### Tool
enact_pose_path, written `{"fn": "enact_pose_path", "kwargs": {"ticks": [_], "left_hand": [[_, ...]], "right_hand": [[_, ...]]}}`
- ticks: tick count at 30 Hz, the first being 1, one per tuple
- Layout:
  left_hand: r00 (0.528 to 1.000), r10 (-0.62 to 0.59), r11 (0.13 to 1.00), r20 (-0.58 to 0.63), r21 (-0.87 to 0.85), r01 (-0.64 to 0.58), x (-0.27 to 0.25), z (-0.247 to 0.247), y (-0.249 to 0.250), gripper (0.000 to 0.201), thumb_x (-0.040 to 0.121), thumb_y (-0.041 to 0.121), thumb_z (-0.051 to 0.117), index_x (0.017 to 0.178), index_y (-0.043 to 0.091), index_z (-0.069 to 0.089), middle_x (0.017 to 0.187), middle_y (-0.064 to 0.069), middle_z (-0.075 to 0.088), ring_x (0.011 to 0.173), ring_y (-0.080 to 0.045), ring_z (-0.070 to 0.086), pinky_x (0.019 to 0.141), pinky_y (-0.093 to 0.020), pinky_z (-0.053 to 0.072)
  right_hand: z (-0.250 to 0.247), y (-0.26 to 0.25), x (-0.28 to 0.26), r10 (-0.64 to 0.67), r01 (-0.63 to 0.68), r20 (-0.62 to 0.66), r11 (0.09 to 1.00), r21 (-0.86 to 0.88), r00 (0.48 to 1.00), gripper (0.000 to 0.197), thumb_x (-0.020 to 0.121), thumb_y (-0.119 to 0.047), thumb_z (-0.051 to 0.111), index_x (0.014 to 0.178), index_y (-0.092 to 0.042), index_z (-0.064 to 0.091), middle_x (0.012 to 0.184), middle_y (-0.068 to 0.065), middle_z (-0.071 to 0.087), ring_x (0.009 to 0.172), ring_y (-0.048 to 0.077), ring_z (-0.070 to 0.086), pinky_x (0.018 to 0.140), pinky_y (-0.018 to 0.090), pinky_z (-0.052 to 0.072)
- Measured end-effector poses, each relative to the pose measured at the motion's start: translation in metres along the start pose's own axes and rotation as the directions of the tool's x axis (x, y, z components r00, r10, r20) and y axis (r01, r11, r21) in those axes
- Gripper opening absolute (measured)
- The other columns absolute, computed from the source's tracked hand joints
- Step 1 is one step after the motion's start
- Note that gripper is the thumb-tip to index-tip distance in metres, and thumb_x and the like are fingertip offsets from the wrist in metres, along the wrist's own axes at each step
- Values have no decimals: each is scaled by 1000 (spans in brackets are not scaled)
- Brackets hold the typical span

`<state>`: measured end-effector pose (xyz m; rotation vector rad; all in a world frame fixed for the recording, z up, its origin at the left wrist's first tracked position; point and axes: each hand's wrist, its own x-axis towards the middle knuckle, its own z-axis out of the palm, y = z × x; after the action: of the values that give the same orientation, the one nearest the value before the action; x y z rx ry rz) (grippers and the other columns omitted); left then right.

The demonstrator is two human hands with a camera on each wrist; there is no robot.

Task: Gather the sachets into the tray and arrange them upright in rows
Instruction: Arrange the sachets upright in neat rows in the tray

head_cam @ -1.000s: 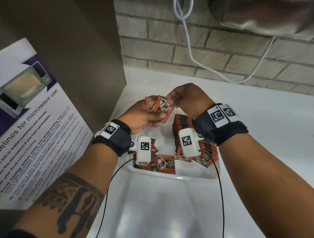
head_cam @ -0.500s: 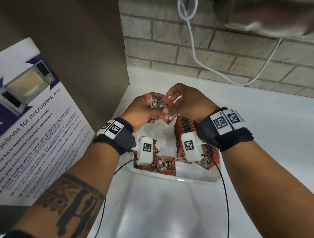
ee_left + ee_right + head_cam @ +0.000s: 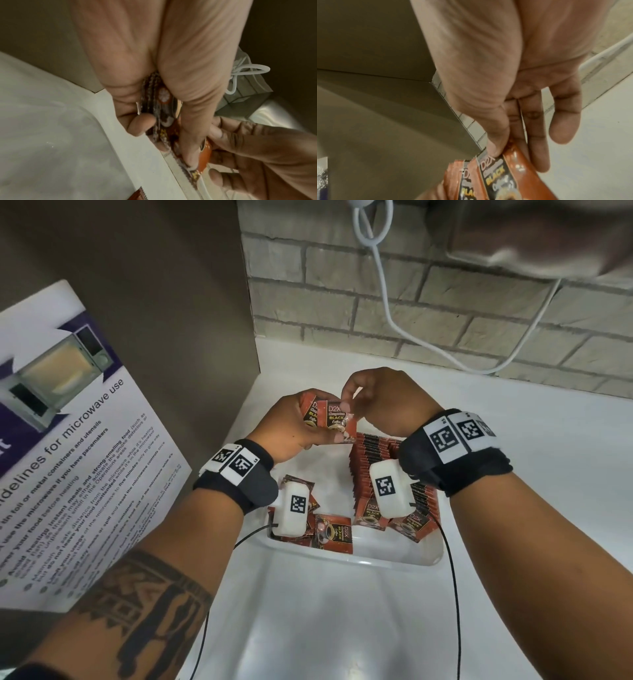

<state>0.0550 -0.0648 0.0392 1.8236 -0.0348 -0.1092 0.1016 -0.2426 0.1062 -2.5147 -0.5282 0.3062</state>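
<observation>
Left hand (image 3: 291, 429) grip: I see it clasping a fanned bunch of red-orange foil sachets (image 3: 328, 419) | right hand (image 3: 383, 402) grip: thumb and fingers pinching the front sachet's top edge | above white plastic tray (image 3: 359, 558)

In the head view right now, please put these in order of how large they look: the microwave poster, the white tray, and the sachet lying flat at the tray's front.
1. microwave poster, though it is nearer the camera, which enlarges it.
2. white tray, partly hidden by the wrists.
3. flat sachet, clearly smallest.
</observation>
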Motion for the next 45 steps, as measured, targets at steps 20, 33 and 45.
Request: {"fn": "enact_pose_path", "kwargs": {"ticks": [20, 33, 45], "left_hand": [[903, -350, 685, 247, 726, 67, 5, 14, -2, 25, 93, 8, 52, 115, 2, 64, 109, -20, 67, 87, -29, 58, 73, -33, 44], [764, -608, 532, 216, 825, 190, 31, 40, -13, 27, 86, 2, 53, 106, -2, 69, 66, -5, 54, 54, -19, 49, 45, -17, 36], [785, -585, 578, 204, 783, 228, 30, 36, -14, 9, 87, 5, 57, 92, 7, 64, 68, -6, 58, 52, -17, 49, 49, -20, 38]], "right_hand": [[39, 23, 37, 174, -92, 163, 905, -415, 971, 23, 91, -29, 60, 106, -24, 77, 115, -3, 68, 109, 19, 62, 97, 35, 52], [51, 43, 49, 220, -144, 170, 916, -375, 961, 19, 88, -16, 62, 98, -21, 78, 102, -8, 71, 98, 16, 66, 87, 29, 55], [50, 51, 53, 178, -155, 110, 969, -190, 978, 19, 84, -18, 74, 100, -27, 73, 93, -10, 57, 91, 10, 57, 73, 20, 42]]}}
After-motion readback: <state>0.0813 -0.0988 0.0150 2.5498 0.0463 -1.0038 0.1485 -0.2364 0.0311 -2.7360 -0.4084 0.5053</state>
